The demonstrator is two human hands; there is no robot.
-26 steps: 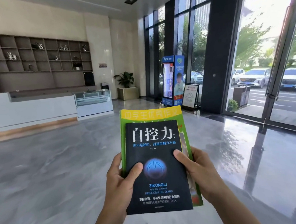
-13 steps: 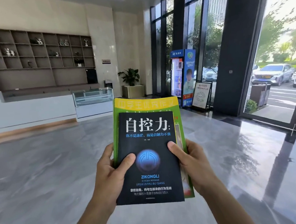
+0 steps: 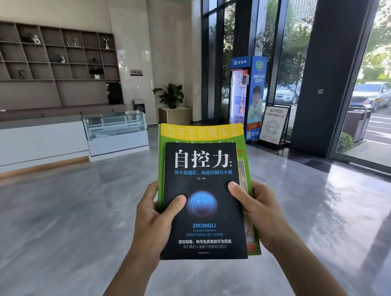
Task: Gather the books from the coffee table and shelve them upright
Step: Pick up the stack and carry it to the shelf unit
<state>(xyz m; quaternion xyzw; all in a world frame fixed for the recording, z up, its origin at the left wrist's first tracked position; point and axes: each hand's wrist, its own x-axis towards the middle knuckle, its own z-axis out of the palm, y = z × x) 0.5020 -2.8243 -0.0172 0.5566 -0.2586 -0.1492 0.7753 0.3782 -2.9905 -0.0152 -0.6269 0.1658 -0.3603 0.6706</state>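
I hold a small stack of books flat in front of me. A black book with a blue power symbol lies on top of a larger green and yellow book. My left hand grips the stack's left edge, thumb on the black cover. On the stack's right edge my right hand grips the same way. A brown wall shelf with small ornaments in its cubbies fills the far left wall. No coffee table is in view.
A white reception counter and a glass display case stand below the shelf. A potted plant, a blue vending machine and a floor sign line the back. Glass doors are on the right. Polished grey floor stretches ahead.
The view has swung left, so the vending machine and glass doors slid right in the picture. Both hands keep the same hold on the books.
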